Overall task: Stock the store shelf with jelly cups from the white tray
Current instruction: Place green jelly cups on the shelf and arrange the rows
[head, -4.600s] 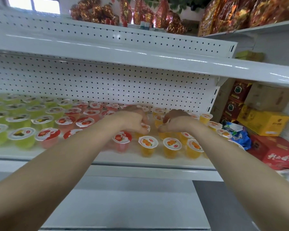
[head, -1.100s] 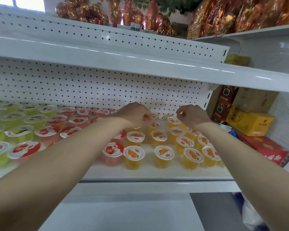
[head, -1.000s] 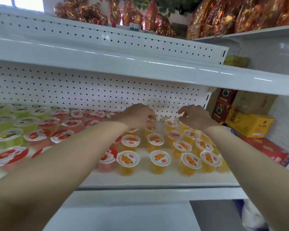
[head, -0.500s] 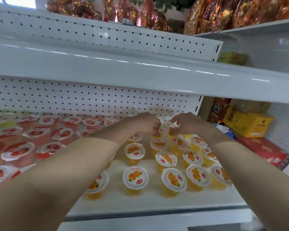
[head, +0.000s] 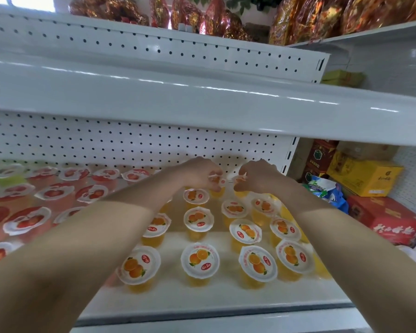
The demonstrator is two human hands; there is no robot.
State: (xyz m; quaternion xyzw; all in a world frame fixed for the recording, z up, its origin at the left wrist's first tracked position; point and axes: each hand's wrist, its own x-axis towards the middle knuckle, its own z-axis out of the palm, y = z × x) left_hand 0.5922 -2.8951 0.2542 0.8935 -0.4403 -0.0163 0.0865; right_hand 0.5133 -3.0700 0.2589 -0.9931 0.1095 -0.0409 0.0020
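Several orange jelly cups (head: 199,260) with white lids stand in rows on the white shelf (head: 202,299). Red jelly cups (head: 27,222) fill the shelf's left part, with green ones at the far left. Both arms reach deep to the back row by the pegboard. My left hand (head: 199,175) pinches the lid edge of an orange cup (head: 217,192) at the back. Just right of it, my right hand (head: 256,175) grips another orange cup (head: 240,193). The two hands almost touch. The white tray is out of view.
A white upper shelf (head: 202,99) overhangs the working space. Above it lie red and gold foil packs (head: 202,18). To the right stand a yellow box (head: 363,174), red boxes (head: 392,219) and a blue-green bag (head: 327,193).
The camera has moved closer and tilted down onto the orange cups. Both hands came together at the back row, each now on a cup there.
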